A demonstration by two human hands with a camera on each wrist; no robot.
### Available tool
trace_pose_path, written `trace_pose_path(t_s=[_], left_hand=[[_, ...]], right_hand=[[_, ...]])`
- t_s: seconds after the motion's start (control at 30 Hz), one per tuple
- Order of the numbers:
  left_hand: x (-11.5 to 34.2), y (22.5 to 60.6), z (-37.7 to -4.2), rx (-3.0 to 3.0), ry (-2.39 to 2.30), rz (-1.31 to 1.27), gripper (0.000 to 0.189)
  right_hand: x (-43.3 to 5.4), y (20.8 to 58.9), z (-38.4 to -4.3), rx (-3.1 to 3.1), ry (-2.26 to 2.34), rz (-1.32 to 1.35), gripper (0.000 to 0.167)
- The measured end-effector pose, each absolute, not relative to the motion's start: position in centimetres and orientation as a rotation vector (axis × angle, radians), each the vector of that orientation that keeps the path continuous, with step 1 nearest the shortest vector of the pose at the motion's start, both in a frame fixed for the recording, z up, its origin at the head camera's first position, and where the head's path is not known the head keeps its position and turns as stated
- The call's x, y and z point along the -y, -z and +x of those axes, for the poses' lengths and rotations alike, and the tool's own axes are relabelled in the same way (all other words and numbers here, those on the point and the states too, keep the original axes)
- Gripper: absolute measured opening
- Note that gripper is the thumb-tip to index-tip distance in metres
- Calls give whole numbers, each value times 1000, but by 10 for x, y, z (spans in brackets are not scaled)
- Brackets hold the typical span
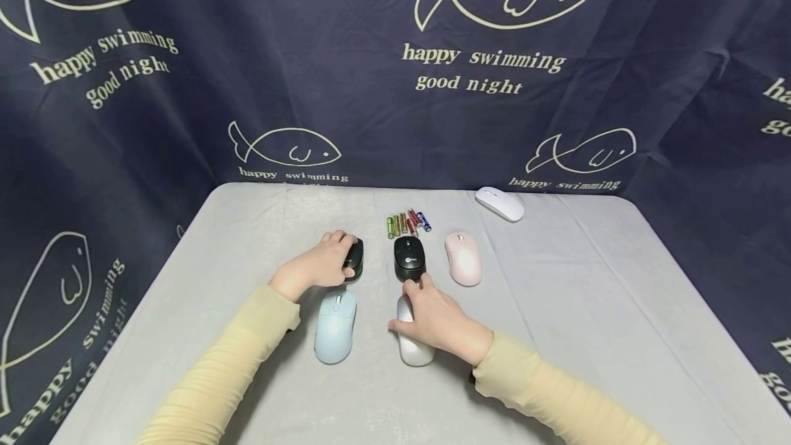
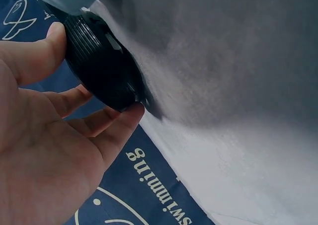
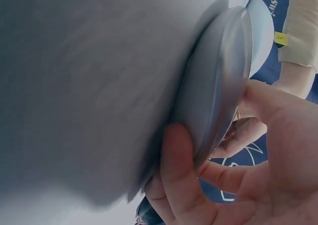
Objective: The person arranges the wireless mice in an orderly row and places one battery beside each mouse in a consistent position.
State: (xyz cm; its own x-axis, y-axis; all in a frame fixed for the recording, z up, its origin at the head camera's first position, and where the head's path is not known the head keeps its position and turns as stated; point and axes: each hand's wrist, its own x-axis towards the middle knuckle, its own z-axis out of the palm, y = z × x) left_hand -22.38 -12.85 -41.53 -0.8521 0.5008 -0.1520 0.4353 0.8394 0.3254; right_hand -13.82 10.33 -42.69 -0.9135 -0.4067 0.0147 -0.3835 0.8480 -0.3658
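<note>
My left hand (image 1: 321, 259) grips a black computer mouse (image 1: 356, 261) at the left of the table, thumb on one side and fingers on the other. The left wrist view shows the ribbed side of that black mouse (image 2: 104, 61) between thumb and fingertips. Lower and to the right, my right hand (image 1: 441, 318) holds a silver-white mouse (image 1: 416, 351) by its sides. In the right wrist view, fingers and thumb span this silver-white mouse (image 3: 211, 81) close to the tabletop. Just beyond the right fingertips lies a second black mouse (image 1: 410, 253).
A light blue mouse (image 1: 335, 329) lies nearer than the left hand. Several small batteries (image 1: 404, 224) lie beyond the second black mouse. To its right is a pink mouse (image 1: 463, 259), with a white mouse (image 1: 499, 204) at the far table edge. Dark printed curtains (image 1: 371, 88) surround the table.
</note>
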Motion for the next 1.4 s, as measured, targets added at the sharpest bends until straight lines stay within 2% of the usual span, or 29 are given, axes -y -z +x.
trace_pose_path(t_s=[0.33,0.57,1.03,1.4], left_hand=[[131,417,-224,-2805,-419,727,59],[133,423,-225,-2821,-448,743,59],[145,432,-227,-2830,-460,830,61],[149,429,-225,-2867,-431,926,63]], right_hand=[[-115,412,-145,-2988,618,-651,47],[-128,392,-158,-3011,641,-659,51],[-181,366,-204,-3175,806,-692,42],[-236,375,-238,-3352,780,-531,36]])
